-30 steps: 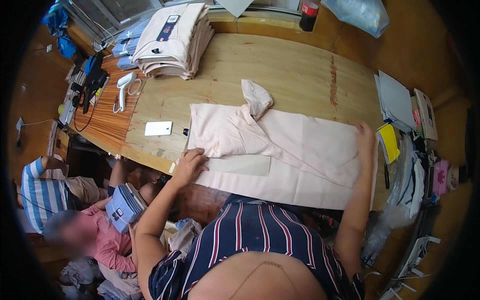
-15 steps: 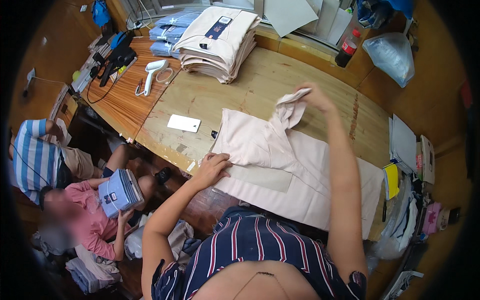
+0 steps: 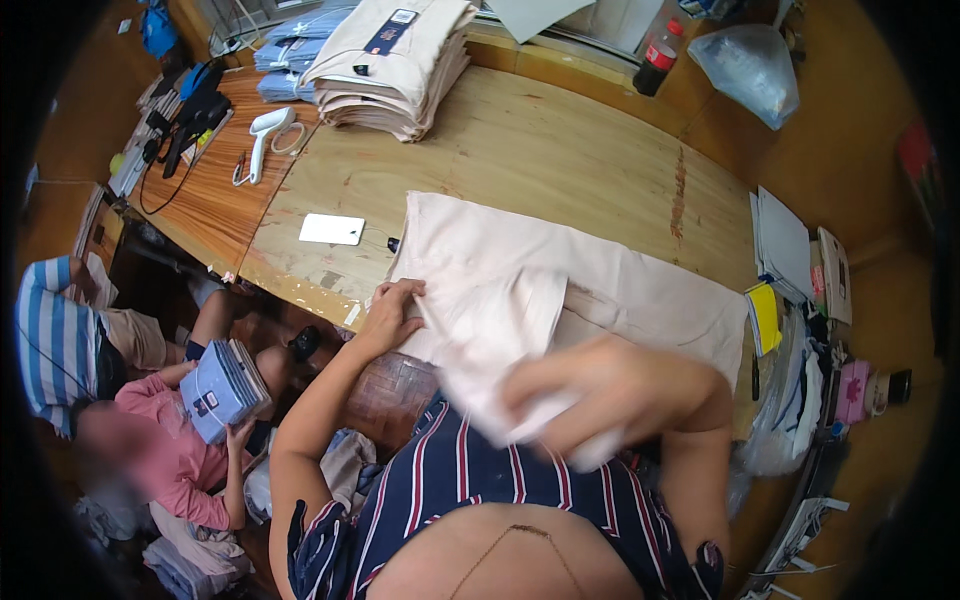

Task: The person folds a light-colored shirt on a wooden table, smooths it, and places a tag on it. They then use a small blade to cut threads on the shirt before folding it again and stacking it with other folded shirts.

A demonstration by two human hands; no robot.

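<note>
Hands (image 3: 392,312) folding pale pink garment (image 3: 560,270), wooden table (image 3: 560,150)

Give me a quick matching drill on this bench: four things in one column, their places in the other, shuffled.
1. left hand
2. right hand
3. stack of folded garments
4. white card

a. far end of the table
b. pressing the cream garment's near left edge
c. flat on the wood, left of the cream garment
d. blurred, lifting a fold of cream cloth

Pairs: 1-b, 2-d, 3-a, 4-c

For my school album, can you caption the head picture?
Left hand pins pale pink cotton garment on wooden table; right hand lifts its fold.
</note>
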